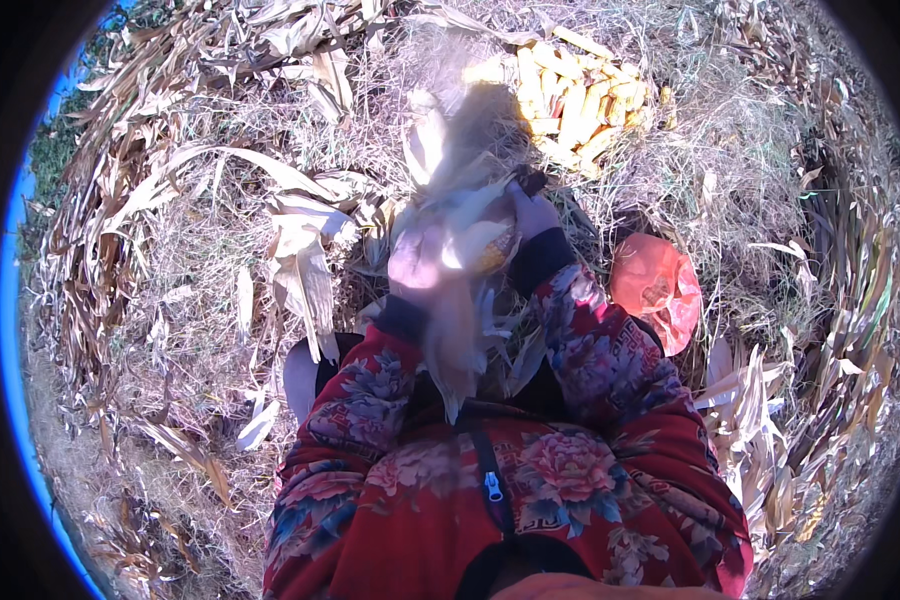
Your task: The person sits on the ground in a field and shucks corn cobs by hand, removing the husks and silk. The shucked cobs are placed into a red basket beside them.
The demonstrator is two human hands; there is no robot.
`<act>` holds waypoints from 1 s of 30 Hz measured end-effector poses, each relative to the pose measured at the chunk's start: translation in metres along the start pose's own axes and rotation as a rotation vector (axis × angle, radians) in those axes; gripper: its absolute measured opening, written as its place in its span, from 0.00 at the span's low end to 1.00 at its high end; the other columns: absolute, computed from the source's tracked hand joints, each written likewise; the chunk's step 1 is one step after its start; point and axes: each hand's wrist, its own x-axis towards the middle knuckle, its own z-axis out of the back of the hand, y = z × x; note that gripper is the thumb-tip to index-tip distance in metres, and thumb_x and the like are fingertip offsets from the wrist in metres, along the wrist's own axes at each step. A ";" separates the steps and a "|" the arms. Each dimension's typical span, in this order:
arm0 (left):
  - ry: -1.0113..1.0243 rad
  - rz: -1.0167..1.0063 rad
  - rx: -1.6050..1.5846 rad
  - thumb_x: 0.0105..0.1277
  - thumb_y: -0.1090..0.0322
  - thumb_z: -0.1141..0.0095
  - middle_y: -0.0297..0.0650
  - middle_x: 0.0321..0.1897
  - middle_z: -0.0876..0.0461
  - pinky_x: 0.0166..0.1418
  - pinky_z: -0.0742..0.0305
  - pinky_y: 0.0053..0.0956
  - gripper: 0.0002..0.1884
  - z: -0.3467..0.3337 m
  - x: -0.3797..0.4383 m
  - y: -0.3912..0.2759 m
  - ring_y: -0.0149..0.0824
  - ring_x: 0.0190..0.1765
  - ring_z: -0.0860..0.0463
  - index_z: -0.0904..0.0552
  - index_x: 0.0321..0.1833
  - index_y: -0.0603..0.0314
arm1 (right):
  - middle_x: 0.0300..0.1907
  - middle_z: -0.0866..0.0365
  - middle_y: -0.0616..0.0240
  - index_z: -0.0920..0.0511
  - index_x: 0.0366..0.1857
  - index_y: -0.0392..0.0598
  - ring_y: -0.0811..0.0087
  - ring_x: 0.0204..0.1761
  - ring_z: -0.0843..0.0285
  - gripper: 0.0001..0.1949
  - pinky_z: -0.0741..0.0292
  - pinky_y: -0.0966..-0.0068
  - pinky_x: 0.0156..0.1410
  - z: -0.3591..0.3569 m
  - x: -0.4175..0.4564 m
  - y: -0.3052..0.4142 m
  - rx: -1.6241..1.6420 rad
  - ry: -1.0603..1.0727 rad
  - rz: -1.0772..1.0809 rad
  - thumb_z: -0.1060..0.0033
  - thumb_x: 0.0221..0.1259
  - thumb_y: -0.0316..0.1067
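Between my hands is a partly husked ear of corn [495,251], its yellow kernels showing through pale, dry husk. Blurred by glare, my left hand [418,259] is closed around the ear on its left side. My right hand [534,215] grips the husk [474,206] at the ear's upper right. Something small and dark [531,180] sits at the right fingertips; what it is cannot be made out. A long strip of loose husk [454,352] hangs toward my lap.
A pile of husked corn ears [581,105] lies ahead to the right. An orange-red plastic bag [654,289] rests beside my right forearm. Dry husks [304,262] litter the straw-covered ground at left. Cut corn stalks [855,300] line the right side, with more stalks [112,195] at left.
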 end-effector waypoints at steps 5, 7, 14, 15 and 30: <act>-0.229 -0.074 0.106 0.62 0.50 0.38 0.41 0.50 0.25 0.56 0.27 0.33 0.30 -0.038 -0.008 -0.047 0.35 0.50 0.24 0.28 0.58 0.65 | 0.27 0.18 0.63 0.22 0.35 0.44 0.71 0.24 0.21 0.17 0.24 0.73 0.30 -0.004 -0.004 -0.007 0.104 -0.051 -0.008 0.56 0.71 0.47; -0.272 -0.017 -0.132 0.61 0.52 0.37 0.38 0.43 0.25 0.53 0.29 0.29 0.23 -0.042 -0.008 -0.026 0.30 0.44 0.24 0.26 0.48 0.64 | 0.27 0.19 0.64 0.23 0.36 0.44 0.71 0.22 0.22 0.16 0.24 0.73 0.27 -0.015 -0.017 -0.003 0.256 -0.006 -0.119 0.56 0.72 0.46; -0.263 0.431 -1.207 0.66 0.58 0.41 0.35 0.42 0.23 0.52 0.29 0.29 0.15 -0.013 -0.006 -0.011 0.29 0.45 0.24 0.25 0.45 0.61 | 0.33 0.19 0.62 0.25 0.41 0.43 0.67 0.30 0.18 0.10 0.20 0.70 0.33 -0.016 -0.014 -0.002 0.559 -0.005 -0.092 0.52 0.71 0.39; -0.281 0.461 -1.237 0.66 0.59 0.41 0.35 0.42 0.23 0.52 0.29 0.29 0.14 -0.008 -0.006 -0.011 0.29 0.45 0.24 0.25 0.45 0.61 | 0.34 0.19 0.62 0.25 0.42 0.44 0.67 0.32 0.18 0.10 0.19 0.69 0.34 -0.007 0.000 -0.016 0.488 -0.029 -0.064 0.52 0.71 0.38; -0.604 0.142 -0.492 0.67 0.63 0.43 0.35 0.41 0.22 0.52 0.28 0.29 0.12 0.089 0.001 -0.005 0.31 0.45 0.22 0.24 0.48 0.62 | 0.34 0.19 0.65 0.25 0.43 0.44 0.68 0.33 0.18 0.10 0.16 0.69 0.36 0.041 0.026 -0.001 0.407 -0.066 -0.090 0.51 0.70 0.38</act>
